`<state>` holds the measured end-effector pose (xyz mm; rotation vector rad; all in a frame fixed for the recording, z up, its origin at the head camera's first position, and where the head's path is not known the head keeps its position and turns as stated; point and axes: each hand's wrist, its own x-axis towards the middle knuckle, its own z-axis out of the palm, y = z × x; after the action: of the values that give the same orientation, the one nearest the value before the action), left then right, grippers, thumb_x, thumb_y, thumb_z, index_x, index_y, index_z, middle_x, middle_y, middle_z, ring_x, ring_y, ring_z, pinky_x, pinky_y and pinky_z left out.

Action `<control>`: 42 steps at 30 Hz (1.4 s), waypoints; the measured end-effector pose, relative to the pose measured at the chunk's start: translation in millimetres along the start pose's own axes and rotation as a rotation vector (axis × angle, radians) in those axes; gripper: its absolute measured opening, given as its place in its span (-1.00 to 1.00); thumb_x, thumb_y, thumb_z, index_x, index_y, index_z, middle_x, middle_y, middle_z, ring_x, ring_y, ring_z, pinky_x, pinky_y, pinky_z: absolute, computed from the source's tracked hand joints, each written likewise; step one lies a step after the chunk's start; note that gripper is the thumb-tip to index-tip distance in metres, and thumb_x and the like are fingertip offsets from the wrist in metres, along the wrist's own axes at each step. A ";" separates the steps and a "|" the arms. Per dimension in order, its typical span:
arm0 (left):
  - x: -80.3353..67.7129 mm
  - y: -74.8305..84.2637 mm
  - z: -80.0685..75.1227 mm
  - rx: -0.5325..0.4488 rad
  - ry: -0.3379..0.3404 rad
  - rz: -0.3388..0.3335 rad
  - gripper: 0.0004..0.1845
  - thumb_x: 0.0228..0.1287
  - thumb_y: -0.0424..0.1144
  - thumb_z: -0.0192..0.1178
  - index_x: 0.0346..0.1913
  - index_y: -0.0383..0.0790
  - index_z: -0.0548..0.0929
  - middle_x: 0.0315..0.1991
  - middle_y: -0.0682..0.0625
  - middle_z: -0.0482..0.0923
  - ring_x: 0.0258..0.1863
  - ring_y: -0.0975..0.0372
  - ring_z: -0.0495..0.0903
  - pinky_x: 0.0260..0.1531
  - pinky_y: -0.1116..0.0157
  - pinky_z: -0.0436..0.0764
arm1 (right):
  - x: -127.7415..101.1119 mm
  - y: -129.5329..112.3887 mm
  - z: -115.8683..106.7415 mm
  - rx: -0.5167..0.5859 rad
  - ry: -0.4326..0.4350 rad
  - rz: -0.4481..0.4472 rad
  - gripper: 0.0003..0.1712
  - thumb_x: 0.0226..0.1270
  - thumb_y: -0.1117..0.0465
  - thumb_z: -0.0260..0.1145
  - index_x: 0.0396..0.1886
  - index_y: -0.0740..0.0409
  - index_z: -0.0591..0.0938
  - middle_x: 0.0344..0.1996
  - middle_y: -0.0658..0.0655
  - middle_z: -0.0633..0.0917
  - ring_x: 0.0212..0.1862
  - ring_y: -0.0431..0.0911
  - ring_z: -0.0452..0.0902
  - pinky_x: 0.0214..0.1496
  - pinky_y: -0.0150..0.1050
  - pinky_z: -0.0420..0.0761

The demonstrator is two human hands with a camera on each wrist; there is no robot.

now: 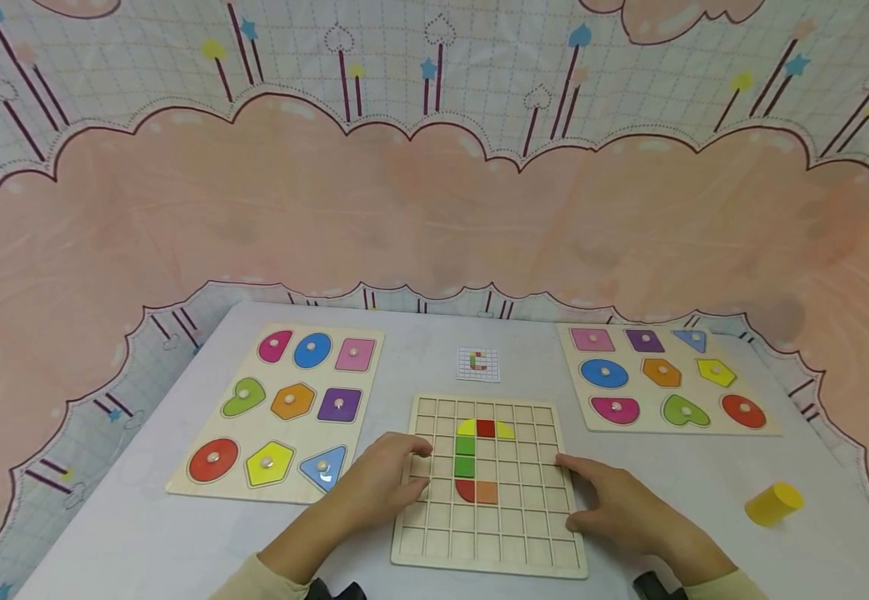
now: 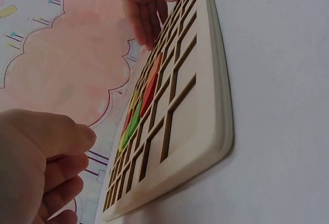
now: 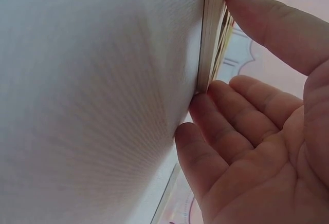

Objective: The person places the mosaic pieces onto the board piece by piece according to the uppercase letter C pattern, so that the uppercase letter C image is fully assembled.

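- While both hands flanked it, the grid board (image 1: 491,533) lay flat on the table (image 1: 142,533), in front of the person and between the two shape boards.
- The left shape board (image 1: 179,479) and the right shape board (image 1: 576,392) each had all nine pieces seated, so nothing on them looked left to do.
- On the grid board the coloured tiles (image 1: 476,458) made a C: yellow and red along the top, two greens down the side, red and orange at the bottom. Judged against the small pattern card (image 1: 477,364) beyond it, the figure seemed finished or nearly so, though the card was too small to check square by square.
- The left hand (image 1: 377,492) rested on the board's left edge with fingers relaxed and slightly bent, holding no tile.
- The right hand (image 1: 617,504) touched the board's right edge; the wrist view showed its fingers (image 3: 226,116) straight and together against the rim, thumb on top.
- A yellow cylinder (image 1: 774,503) lay well apart to the right, untouched.
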<state>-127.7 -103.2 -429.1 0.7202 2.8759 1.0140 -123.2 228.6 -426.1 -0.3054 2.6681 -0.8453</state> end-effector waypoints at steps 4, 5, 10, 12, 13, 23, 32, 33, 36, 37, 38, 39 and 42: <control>-3.7 -4.7 -2.9 0.020 0.030 0.009 -0.67 0.16 -0.37 0.41 -0.02 -0.34 0.63 -0.07 -0.06 0.62 0.07 0.05 0.54 0.14 0.03 0.53 | -0.1 0.1 0.2 0.003 -0.002 0.001 -0.06 -0.06 0.21 0.63 0.39 0.21 0.46 0.31 0.24 0.51 0.37 0.25 0.33 0.36 0.22 0.31; -4.8 -6.0 -3.5 0.022 0.039 0.011 -0.67 0.15 -0.38 0.42 -0.02 -0.34 0.63 -0.07 -0.05 0.63 0.07 0.05 0.55 0.14 0.03 0.53 | -0.1 0.1 0.2 0.005 -0.003 0.001 -0.06 -0.06 0.21 0.63 0.39 0.21 0.46 0.31 0.24 0.51 0.37 0.25 0.32 0.36 0.22 0.31; -11.6 -13.2 -6.6 0.026 0.060 -0.011 -0.65 0.13 -0.39 0.43 -0.01 -0.33 0.64 -0.07 -0.04 0.63 0.07 0.06 0.55 0.13 0.03 0.54 | -0.7 0.0 0.0 0.002 -0.001 -0.002 -0.07 -0.05 0.21 0.63 0.39 0.21 0.47 0.31 0.23 0.51 0.37 0.24 0.33 0.36 0.21 0.31; -14.9 -15.5 -8.5 0.022 0.067 -0.029 -0.63 0.12 -0.40 0.43 0.01 -0.34 0.63 -0.05 -0.04 0.63 0.08 0.04 0.55 0.14 0.02 0.53 | -0.9 -0.3 -0.3 -0.002 -0.001 -0.004 -0.07 -0.04 0.21 0.63 0.39 0.21 0.47 0.31 0.23 0.51 0.37 0.24 0.33 0.36 0.21 0.31; -16.7 -16.7 -9.5 0.020 0.070 -0.039 -0.62 0.12 -0.40 0.43 0.02 -0.34 0.63 -0.04 -0.04 0.63 0.09 0.04 0.55 0.15 0.02 0.52 | -1.2 -0.5 -0.5 -0.002 -0.001 -0.002 -0.07 -0.04 0.21 0.62 0.39 0.20 0.47 0.31 0.23 0.51 0.37 0.24 0.33 0.36 0.21 0.31; -32.3 -27.8 -20.6 0.012 0.076 -0.195 -0.57 0.08 -0.38 0.48 0.05 -0.24 0.63 -0.02 0.02 0.63 0.06 0.10 0.58 0.09 0.09 0.59 | -1.9 -1.3 -1.5 -0.001 0.001 -0.004 -0.08 -0.04 0.20 0.62 0.39 0.20 0.47 0.31 0.22 0.52 0.37 0.23 0.33 0.36 0.21 0.31; -38.7 -34.2 -29.1 0.057 0.028 -0.281 -0.56 0.05 -0.34 0.51 0.03 -0.26 0.65 -0.09 0.03 0.64 -0.08 0.15 0.58 0.06 0.08 0.61 | -1.4 -1.7 -1.8 -0.015 0.001 0.003 -0.08 -0.05 0.20 0.63 0.38 0.19 0.48 0.30 0.21 0.52 0.36 0.23 0.34 0.36 0.21 0.32; -39.1 -35.0 -29.0 0.054 0.023 -0.283 -0.56 0.05 -0.34 0.51 0.02 -0.26 0.65 -0.09 0.04 0.64 -0.08 0.16 0.58 0.06 0.08 0.61 | -1.4 -1.7 -1.9 -0.018 0.001 0.003 -0.08 -0.05 0.20 0.63 0.38 0.19 0.48 0.30 0.21 0.52 0.36 0.23 0.34 0.35 0.21 0.32; -39.5 -37.3 -28.8 0.052 0.012 -0.277 -0.58 0.05 -0.36 0.51 0.01 -0.24 0.66 -0.12 0.07 0.64 -0.12 0.18 0.58 0.04 0.09 0.62 | -1.7 -2.0 -2.3 -0.016 0.001 0.005 -0.08 -0.05 0.20 0.62 0.38 0.18 0.47 0.30 0.22 0.52 0.36 0.23 0.34 0.35 0.21 0.32; -39.4 -37.7 -28.5 0.054 0.009 -0.273 -0.59 0.06 -0.37 0.50 0.00 -0.24 0.66 -0.13 0.08 0.64 -0.13 0.19 0.58 0.03 0.09 0.63 | -1.9 -2.2 -2.4 -0.013 0.001 0.006 -0.08 -0.04 0.20 0.62 0.39 0.18 0.47 0.30 0.22 0.52 0.36 0.23 0.34 0.36 0.21 0.32; -39.2 -38.1 -28.2 0.057 0.008 -0.270 -0.60 0.06 -0.38 0.50 -0.01 -0.23 0.66 -0.15 0.09 0.64 -0.15 0.20 0.57 0.02 0.10 0.63 | -2.1 -2.3 -2.4 -0.010 0.001 0.007 -0.08 -0.04 0.20 0.62 0.39 0.18 0.47 0.30 0.22 0.52 0.37 0.23 0.34 0.36 0.21 0.31; -39.0 -38.4 -28.1 0.061 0.008 -0.267 -0.61 0.06 -0.39 0.49 -0.01 -0.23 0.67 -0.16 0.09 0.63 -0.16 0.21 0.57 0.00 0.10 0.64 | -2.4 -2.4 -2.5 -0.011 -0.001 0.001 -0.08 -0.04 0.20 0.62 0.39 0.19 0.47 0.30 0.23 0.52 0.36 0.24 0.34 0.36 0.21 0.32; -37.8 -39.1 -26.8 0.063 0.011 -0.256 -0.65 0.09 -0.43 0.46 -0.03 -0.23 0.67 -0.19 0.10 0.63 -0.19 0.22 0.56 -0.02 0.11 0.65 | -3.1 -2.9 -2.8 -0.004 -0.001 -0.003 -0.08 -0.04 0.20 0.62 0.38 0.20 0.47 0.30 0.23 0.52 0.36 0.23 0.34 0.36 0.21 0.31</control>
<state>-114.5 -161.9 -436.5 0.3352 2.9211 0.8997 -121.1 228.7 -421.4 -0.3108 2.6690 -0.8411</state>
